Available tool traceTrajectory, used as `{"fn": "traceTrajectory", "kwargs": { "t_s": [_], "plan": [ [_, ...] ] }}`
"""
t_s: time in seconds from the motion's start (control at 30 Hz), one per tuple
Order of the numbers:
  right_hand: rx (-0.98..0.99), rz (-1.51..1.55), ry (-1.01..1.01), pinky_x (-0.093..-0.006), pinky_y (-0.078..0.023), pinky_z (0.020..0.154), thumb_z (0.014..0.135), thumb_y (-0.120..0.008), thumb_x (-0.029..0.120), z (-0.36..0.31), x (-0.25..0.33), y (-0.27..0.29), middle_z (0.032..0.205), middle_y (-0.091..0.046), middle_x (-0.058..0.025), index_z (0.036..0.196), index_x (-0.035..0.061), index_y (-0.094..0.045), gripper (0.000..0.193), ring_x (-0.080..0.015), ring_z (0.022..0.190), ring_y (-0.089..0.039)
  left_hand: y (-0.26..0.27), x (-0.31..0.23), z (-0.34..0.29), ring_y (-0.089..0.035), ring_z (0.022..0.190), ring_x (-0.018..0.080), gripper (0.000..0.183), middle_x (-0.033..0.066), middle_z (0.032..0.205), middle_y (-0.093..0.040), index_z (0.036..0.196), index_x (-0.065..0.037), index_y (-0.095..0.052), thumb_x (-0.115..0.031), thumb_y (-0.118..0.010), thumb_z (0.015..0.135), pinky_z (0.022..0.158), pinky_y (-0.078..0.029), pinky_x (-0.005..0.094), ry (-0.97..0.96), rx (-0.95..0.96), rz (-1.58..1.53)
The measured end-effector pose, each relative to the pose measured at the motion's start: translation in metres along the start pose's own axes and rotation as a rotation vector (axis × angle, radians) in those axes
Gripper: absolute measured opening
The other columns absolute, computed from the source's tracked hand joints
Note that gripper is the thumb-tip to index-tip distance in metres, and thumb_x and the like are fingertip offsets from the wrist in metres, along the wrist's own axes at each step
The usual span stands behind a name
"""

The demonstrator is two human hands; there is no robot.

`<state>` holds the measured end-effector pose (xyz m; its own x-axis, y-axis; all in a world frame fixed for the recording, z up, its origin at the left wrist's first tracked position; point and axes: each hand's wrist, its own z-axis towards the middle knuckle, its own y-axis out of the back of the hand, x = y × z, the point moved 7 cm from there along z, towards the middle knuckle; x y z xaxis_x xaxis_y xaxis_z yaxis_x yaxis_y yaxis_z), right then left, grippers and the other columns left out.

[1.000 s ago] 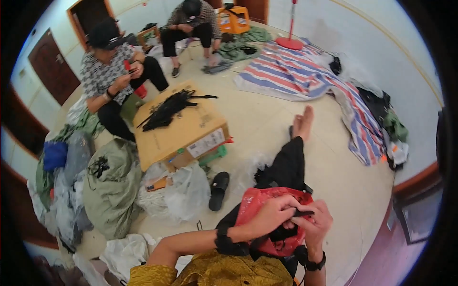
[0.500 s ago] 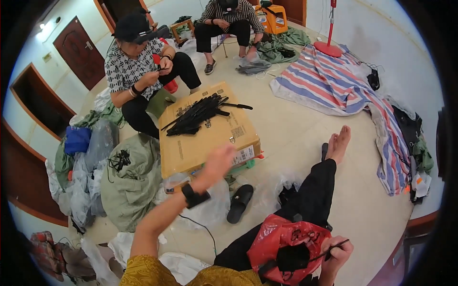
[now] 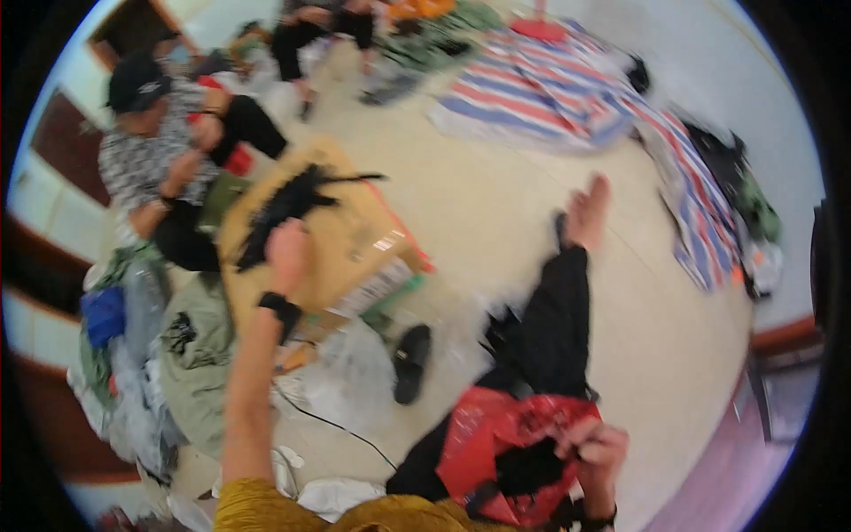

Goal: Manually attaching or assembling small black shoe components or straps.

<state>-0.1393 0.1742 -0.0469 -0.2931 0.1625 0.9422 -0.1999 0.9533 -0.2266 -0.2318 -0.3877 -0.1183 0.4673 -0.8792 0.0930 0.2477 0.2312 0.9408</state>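
My left hand (image 3: 286,250) is stretched out over the flat cardboard box (image 3: 350,257), at the near end of a pile of thin black pieces (image 3: 288,206) lying on it; blur hides whether the fingers hold any. My right hand (image 3: 601,448) stays in my lap, gripping the rim of a red plastic bag (image 3: 496,434) with dark contents (image 3: 529,465). The bag rests on my black-trousered leg (image 3: 554,328), which extends across the floor.
A person in a patterned shirt and dark cap (image 3: 160,151) sits beyond the box; another sits further back (image 3: 315,27). Stuffed bags and sacks (image 3: 191,355) lie left, a black slipper (image 3: 410,363) by the box, a striped sheet (image 3: 567,89) at the back right.
My left hand left the red bag in my lap and reached forward to the black pile on the cardboard box. The right hand kept its hold on the bag.
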Motion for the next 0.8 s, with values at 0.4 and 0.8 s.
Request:
{"fn": "traceTrajectory", "kwargs": {
  "t_s": [0.4,0.8],
  "plan": [
    [0.107,0.313,-0.249,-0.0296,-0.046,0.068,0.066,-0.056,-0.004,0.000,-0.027,0.006,0.082,-0.060,-0.0135,0.086,-0.0089,-0.058,0.021,-0.0195,0.070,-0.058,0.007,-0.023,0.006,-0.057,0.071,0.0318,0.014,0.0150,0.071,-0.057,0.076,-0.002,-0.050,-0.013,-0.057,0.074,0.062,-0.044,0.0372,-0.057,0.158,-0.359],
    [0.018,0.075,-0.245,-0.0285,-0.048,0.057,0.053,-0.055,-0.006,0.005,-0.036,0.010,0.067,-0.059,-0.0141,0.066,-0.0073,-0.058,0.014,-0.0208,0.059,-0.058,0.005,-0.015,0.002,-0.059,0.077,0.0329,0.015,0.0153,0.080,-0.061,0.074,-0.005,-0.063,-0.011,-0.056,0.061,0.070,-0.047,0.0378,0.087,0.261,-0.417]
  ]
}}
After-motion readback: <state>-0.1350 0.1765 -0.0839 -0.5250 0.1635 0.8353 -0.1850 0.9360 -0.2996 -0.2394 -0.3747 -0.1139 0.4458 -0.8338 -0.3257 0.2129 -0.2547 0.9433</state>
